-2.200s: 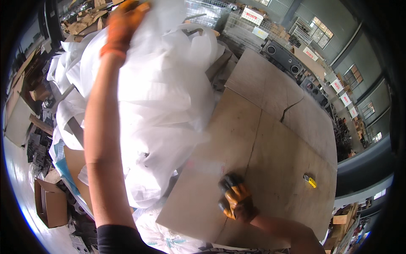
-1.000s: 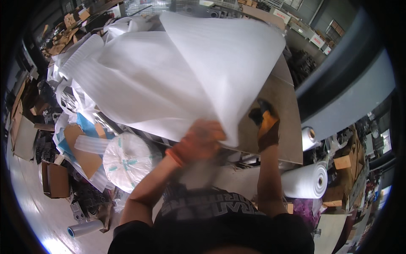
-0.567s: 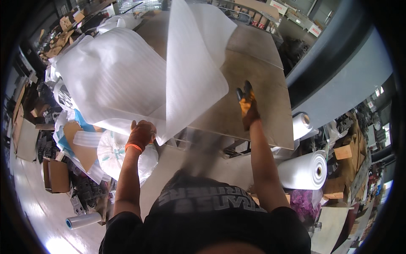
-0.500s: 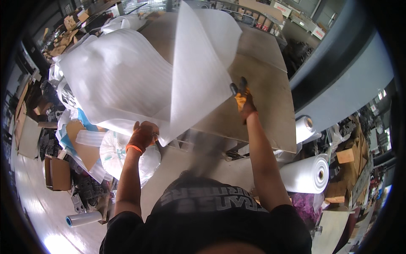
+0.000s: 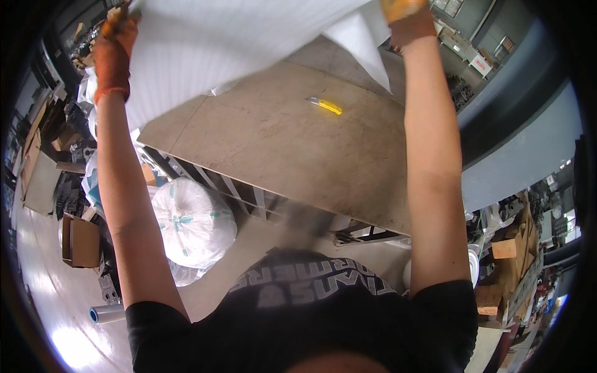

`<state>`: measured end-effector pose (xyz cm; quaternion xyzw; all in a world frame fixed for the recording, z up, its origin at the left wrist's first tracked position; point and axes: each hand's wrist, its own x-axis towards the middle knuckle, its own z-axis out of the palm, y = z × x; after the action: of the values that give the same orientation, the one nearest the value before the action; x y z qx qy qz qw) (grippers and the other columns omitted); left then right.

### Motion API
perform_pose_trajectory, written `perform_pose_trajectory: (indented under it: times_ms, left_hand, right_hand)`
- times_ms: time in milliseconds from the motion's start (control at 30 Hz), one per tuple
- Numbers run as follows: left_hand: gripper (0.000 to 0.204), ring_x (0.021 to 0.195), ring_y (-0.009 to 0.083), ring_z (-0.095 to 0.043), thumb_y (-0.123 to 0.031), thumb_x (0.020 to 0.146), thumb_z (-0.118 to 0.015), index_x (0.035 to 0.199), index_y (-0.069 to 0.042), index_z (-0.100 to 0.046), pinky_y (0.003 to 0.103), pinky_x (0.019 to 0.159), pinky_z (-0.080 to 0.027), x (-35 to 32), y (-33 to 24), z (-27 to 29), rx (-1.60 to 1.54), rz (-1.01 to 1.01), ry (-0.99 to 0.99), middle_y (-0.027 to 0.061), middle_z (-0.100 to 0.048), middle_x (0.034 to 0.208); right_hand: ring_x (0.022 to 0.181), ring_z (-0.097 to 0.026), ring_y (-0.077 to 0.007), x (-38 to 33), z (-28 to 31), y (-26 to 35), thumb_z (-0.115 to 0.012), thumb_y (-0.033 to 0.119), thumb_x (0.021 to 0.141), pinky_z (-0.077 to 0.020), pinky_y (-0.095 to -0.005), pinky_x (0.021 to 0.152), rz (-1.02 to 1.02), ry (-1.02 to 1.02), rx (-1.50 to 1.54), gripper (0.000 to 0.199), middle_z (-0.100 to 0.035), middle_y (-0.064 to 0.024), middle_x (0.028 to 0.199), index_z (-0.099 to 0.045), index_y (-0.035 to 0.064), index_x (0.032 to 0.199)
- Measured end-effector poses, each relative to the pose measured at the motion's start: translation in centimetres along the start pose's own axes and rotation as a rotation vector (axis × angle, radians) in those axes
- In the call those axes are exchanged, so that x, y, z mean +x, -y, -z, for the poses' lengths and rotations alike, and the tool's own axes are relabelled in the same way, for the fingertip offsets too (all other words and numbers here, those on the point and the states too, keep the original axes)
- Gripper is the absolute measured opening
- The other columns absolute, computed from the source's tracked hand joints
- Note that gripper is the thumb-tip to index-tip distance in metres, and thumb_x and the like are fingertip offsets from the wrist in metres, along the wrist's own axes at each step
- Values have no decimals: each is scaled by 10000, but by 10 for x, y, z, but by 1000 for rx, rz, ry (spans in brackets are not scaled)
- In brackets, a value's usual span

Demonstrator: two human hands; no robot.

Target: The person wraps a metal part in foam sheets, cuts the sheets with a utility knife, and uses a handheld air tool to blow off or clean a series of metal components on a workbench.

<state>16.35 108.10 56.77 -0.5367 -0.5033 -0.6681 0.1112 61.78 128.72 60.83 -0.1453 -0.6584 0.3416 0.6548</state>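
Both my arms are stretched far forward, in orange work gloves. A thin white foam sheet (image 5: 230, 46) is lifted between them above the brown tabletop (image 5: 261, 143). At the upper left my left hand (image 5: 117, 53) is closed on the sheet's edge. My right hand (image 5: 410, 18), at the top right, grips the sheet's other side; its fingertips are partly cut off by the picture's edge. A pointed corner of the sheet hangs down beside the right wrist. On the tabletop lies a yellow utility knife (image 5: 328, 105), touched by neither hand.
Below the table's left edge stands a bulky white plastic-wrapped bundle (image 5: 189, 221). An open cardboard box (image 5: 82, 242) and a film roll (image 5: 107, 314) are on the left. A grey column (image 5: 528, 130) rises at right, above stacked cartons (image 5: 507, 248).
Both hands have moved forward and apart, raising the foam sheet off the table. The right hand, open before, now holds the sheet. The tabletop and yellow knife have come into view.
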Motion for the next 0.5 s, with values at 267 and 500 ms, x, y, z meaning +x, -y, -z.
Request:
perform_pose_trajectory:
  times_ms: [267,500]
  left_hand:
    - [410,1176,242,-532,-246,998,-356,1332,-22,-430,358,983,-426,-74,-54,-46,-702,3,280,158,-490,1343]
    - [419,1277,190,-427,-173,698,-664,1105,-270,-636,485,1104,-257,-279,-50,-118,578,-376,593,-48,-543,1269]
  right_hand:
    - [1323,-380,-267,-134,80,25,-446,343,963,-267,-417,1115,10,24,237,565,-399,-137,1433,-353,-1,1403]
    - [1199,-497,-228,-308,210,-25,-468,280,942,-410,-330,996,-1140,-855,50,436,-517,-101,1312,-471,81,1329]
